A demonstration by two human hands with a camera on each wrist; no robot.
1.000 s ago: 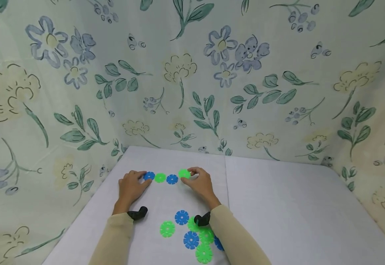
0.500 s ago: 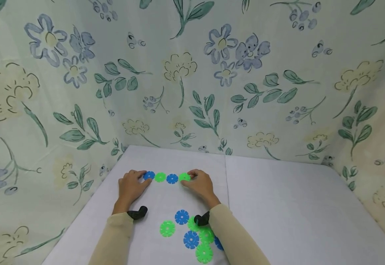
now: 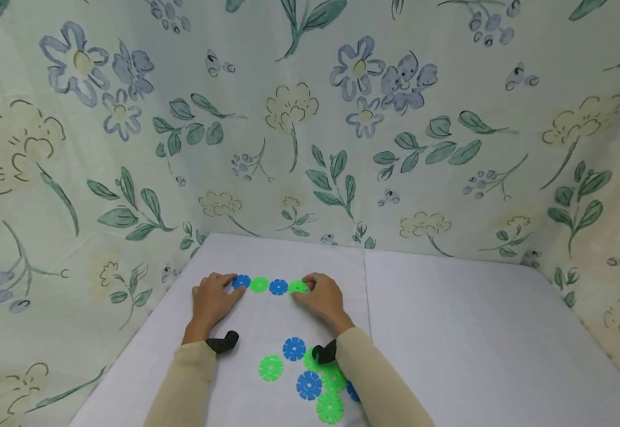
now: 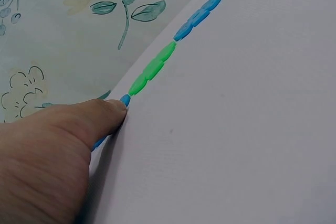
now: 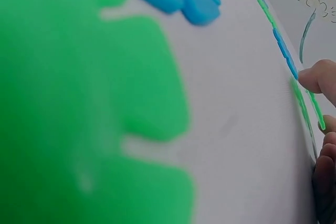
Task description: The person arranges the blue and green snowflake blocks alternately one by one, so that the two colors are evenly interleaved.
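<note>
Four notched discs stand in a row, alternating blue and green, toward the table's far edge. My left hand [image 3: 213, 301] grips the blue disc [image 3: 242, 281] at the row's left end between thumb and fingers. Beside it come a green disc [image 3: 259, 284] and another blue disc [image 3: 278, 287]. At the right end my right hand [image 3: 325, 298] pinches a green disc [image 3: 297, 286]. In the left wrist view the thumb of my left hand [image 4: 58, 156] presses the blue disc's edge. The right wrist view shows my right hand [image 5: 321, 80] around the end green disc [image 5: 316, 109].
Nearer the front of the white table [image 3: 448, 344] lie loose discs: a green one [image 3: 271, 367], a blue one [image 3: 294, 349], another blue one [image 3: 309, 385] and several more green and blue ones, partly under the right forearm. A floral curtain [image 3: 299, 130] hangs behind.
The right-end green disc, held in my right hand, has tilted and come down slightly toward the blue disc beside it. My left hand has kept its hold on the left-end blue disc.
</note>
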